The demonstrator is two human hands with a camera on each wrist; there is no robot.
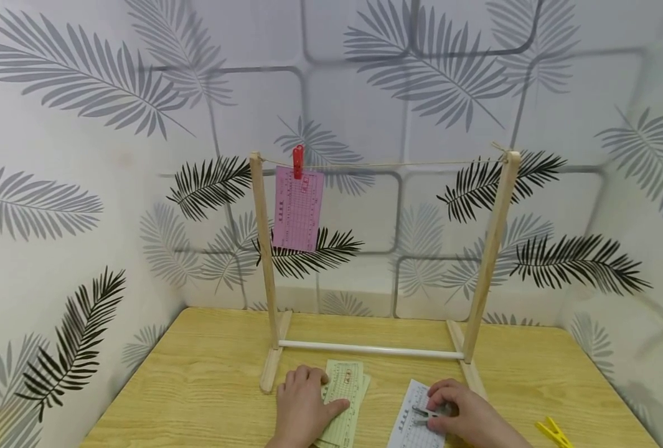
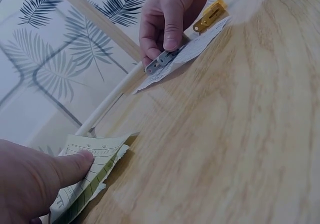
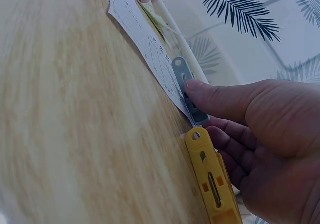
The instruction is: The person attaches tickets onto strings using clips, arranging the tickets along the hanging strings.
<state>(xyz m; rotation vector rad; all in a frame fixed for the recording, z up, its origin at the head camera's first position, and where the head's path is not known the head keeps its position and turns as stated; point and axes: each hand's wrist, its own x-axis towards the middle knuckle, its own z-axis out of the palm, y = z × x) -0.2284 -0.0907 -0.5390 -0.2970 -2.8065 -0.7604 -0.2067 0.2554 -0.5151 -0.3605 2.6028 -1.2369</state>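
My left hand (image 1: 303,401) holds a small stack of pale green printed slips (image 1: 345,398) at its left side, the thumb lying on top. In the left wrist view the near edges of these green slips (image 2: 95,169) fan apart and curl up. The right hand (image 1: 465,414) pinches a grey clothespin (image 3: 189,92) between thumb and fingers, low over a white printed slip (image 1: 409,417). A yellow clothespin (image 3: 212,179) lies close beside that hand. Up on the cord, a red clothespin (image 1: 298,163) holds a pink printed slip (image 1: 299,211).
A wooden rack (image 1: 490,258) with two posts stands at the back of the table (image 1: 197,373), a cord (image 1: 398,164) tied between its tops and a white bar (image 1: 370,350) low down. Another yellow clothespin (image 1: 554,431) lies at the right. A leaf-patterned wall rises behind.
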